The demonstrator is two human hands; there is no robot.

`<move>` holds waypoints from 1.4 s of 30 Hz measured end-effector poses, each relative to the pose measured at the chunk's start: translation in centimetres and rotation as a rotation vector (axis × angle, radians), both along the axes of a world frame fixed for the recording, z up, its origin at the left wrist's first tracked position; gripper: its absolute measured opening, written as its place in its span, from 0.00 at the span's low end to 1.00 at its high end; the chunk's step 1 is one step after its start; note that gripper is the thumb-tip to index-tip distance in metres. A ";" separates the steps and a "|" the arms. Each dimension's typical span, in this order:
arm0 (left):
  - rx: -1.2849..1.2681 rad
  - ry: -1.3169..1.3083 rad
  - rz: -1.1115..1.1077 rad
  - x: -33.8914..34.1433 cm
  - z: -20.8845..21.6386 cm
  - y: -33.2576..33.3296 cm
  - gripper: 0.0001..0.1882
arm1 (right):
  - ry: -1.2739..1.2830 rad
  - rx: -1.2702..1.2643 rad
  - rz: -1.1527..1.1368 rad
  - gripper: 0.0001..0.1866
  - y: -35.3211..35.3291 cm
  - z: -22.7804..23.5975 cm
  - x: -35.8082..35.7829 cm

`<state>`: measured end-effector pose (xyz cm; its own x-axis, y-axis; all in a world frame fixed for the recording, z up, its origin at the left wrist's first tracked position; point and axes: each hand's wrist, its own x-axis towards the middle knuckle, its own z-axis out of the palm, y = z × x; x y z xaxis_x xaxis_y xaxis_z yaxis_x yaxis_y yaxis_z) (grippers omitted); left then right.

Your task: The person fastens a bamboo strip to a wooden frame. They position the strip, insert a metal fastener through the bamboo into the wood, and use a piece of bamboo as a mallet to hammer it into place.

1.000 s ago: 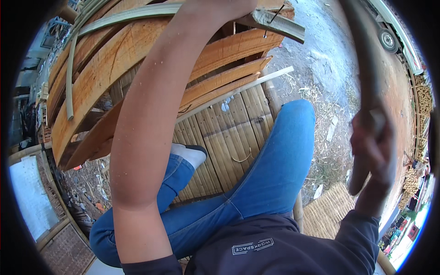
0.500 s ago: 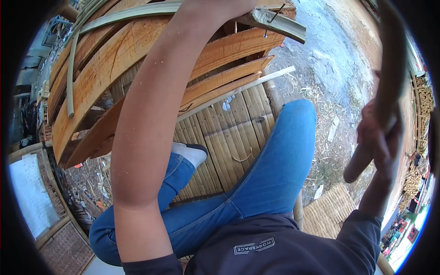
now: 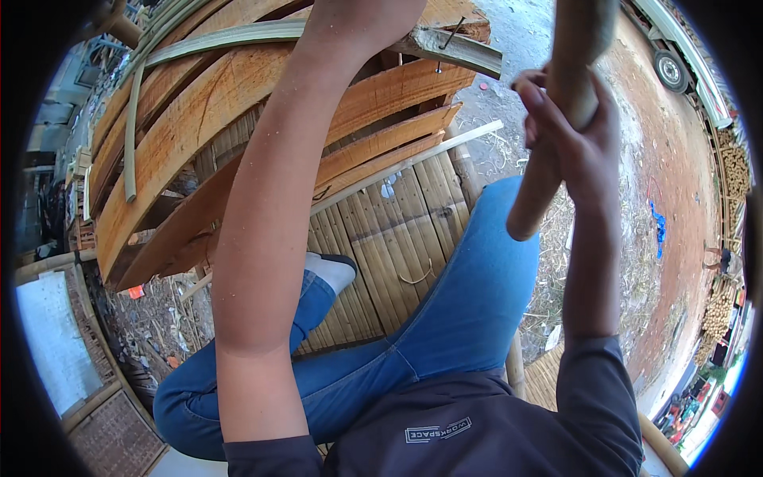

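My left hand (image 3: 366,20) lies over a pale split-bamboo strip (image 3: 465,52) at the top edge; its fingers are out of view. The strip runs across curved orange-brown wooden slats (image 3: 397,91). Close to its right end, a dark nail (image 3: 453,33) stands up at a slant, with a second small metal piece (image 3: 438,67) just below. My right hand (image 3: 576,127) is closed round a thick, round wooden stick (image 3: 534,191), held upright to the right of the strip. The upper end of the stick leaves the picture, so what it carries there cannot be seen.
My jeans-clad legs (image 3: 469,294) are folded on a bamboo-slat platform (image 3: 389,230). A thin pale batten (image 3: 469,137) lies along the slats' lower edge. Shavings litter the ground (image 3: 556,270). A vehicle wheel (image 3: 671,71) and stacked poles (image 3: 719,310) are farther right.
My right hand has swung left and inward with the wooden stick, now nearer the strip's nailed end. The left hand and strip have shifted slightly left in the picture as the view turned.
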<state>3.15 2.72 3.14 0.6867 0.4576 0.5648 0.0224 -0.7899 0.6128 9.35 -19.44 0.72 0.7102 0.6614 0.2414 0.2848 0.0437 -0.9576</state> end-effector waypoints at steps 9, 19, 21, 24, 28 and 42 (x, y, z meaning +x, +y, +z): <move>0.039 -0.251 0.009 -0.6 0.3 -0.9 0.07 | 0.281 0.012 0.057 0.23 2.7 -0.6 0.5; -0.034 -0.233 -0.018 -1.4 0.3 -0.9 0.09 | 0.346 -0.049 0.072 0.19 3.8 -0.9 1.4; 0.201 -0.519 0.156 -2.8 -0.8 -2.5 0.07 | 0.376 0.026 0.063 0.18 3.8 -0.9 1.2; -0.270 -0.788 0.052 -4.9 -5.1 -6.5 0.03 | 0.419 0.014 0.047 0.17 3.6 -0.9 1.0; -0.879 -0.444 0.178 -5.1 -8.8 -12.2 0.08 | 0.438 0.033 0.085 0.17 3.7 -0.9 0.9; -0.820 -0.507 0.017 -3.4 -8.8 -11.6 0.12 | 0.446 0.067 0.079 0.17 3.6 -1.6 1.1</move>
<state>-0.28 -8.89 -5.69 0.4386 0.8497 0.2925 -0.3895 -0.1136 0.9140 10.45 -15.81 -0.87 0.7020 0.7114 -0.0323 -0.1609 0.1143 -0.9803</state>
